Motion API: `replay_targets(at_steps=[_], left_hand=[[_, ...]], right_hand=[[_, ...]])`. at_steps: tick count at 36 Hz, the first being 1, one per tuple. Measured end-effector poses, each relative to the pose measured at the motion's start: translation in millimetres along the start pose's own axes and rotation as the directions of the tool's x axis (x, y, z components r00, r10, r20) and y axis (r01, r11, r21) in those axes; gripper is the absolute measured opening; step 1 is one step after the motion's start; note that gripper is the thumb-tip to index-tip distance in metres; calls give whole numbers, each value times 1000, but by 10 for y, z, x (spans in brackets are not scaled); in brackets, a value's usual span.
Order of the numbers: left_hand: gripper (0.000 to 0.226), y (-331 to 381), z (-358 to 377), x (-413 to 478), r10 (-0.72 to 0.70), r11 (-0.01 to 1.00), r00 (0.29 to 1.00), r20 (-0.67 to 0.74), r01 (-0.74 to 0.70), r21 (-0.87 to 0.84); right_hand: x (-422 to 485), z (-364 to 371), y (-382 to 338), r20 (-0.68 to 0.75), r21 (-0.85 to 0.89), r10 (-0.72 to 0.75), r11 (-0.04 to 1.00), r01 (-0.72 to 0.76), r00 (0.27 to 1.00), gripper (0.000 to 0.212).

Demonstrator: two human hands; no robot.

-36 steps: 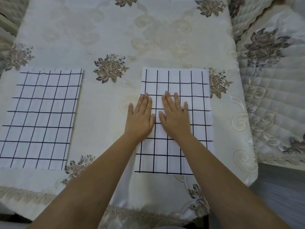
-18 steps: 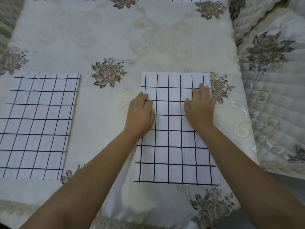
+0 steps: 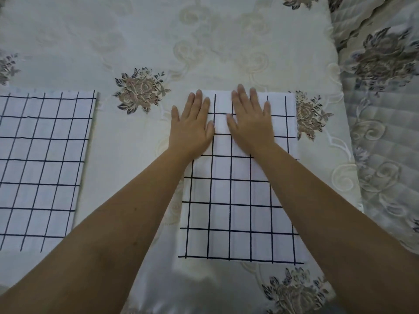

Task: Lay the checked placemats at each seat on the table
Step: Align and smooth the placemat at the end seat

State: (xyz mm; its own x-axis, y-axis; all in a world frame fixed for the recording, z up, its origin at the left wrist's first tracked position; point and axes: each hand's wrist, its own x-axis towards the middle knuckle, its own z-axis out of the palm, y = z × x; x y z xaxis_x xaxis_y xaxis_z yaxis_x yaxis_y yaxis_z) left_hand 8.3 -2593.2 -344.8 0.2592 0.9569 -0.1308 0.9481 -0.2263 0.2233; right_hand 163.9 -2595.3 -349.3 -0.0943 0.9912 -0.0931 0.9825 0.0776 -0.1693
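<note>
A white placemat with a dark check point(image 3: 238, 207) lies flat on the cream flowered tablecloth point(image 3: 136, 37), in front of me at the right. My left hand point(image 3: 192, 125) presses flat on the mat's far left corner, fingers straight, partly on the cloth. Beside it, my right hand point(image 3: 251, 118) lies flat on the mat's far edge, fingers straight. A second checked placemat point(image 3: 43, 166) lies flat at the left, cut off by the frame's edge.
The table's right edge runs down the right side. Beyond it is quilted, flower-patterned upholstery point(image 3: 385, 109). The tablecloth's near edge hangs down at the bottom.
Both hands slid up to the far edge of the right placemat. The right hand came back in from the mat's right side toward the left hand. The view moved closer.
</note>
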Motion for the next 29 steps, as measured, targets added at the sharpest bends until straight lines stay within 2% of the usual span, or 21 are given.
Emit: replay_targets(at_steps=[6, 10, 15, 19, 23, 29], left_hand=[[56, -50, -19, -6, -16, 999, 1000, 14, 16, -32], [55, -128, -51, -102, -60, 995, 998, 30, 62, -80], [61, -74, -217, -239, -209, 920, 976, 56, 216, -326], [59, -95, -331, -423, -231, 830, 971, 55, 226, -511], [55, -291, -402, -737, -249, 775, 968, 39, 223, -591], [45, -851, -561, -1250, -266, 810, 964, -28, 208, -548]], right_hand=[[-104, -74, 436, -12, 19, 190, 982, -190, 982, 58], [-173, -112, 584, -14, 33, 225, 974, -225, 974, 57], [-179, -220, 452, 9, 48, 260, 964, -260, 966, 58], [-299, -309, -44, -112, 155, 193, 972, -175, 975, 54], [-523, -246, -692, -198, 328, 112, 944, -42, 974, 47], [-881, -51, -1662, -125, 358, -17, 932, 61, 992, 46]])
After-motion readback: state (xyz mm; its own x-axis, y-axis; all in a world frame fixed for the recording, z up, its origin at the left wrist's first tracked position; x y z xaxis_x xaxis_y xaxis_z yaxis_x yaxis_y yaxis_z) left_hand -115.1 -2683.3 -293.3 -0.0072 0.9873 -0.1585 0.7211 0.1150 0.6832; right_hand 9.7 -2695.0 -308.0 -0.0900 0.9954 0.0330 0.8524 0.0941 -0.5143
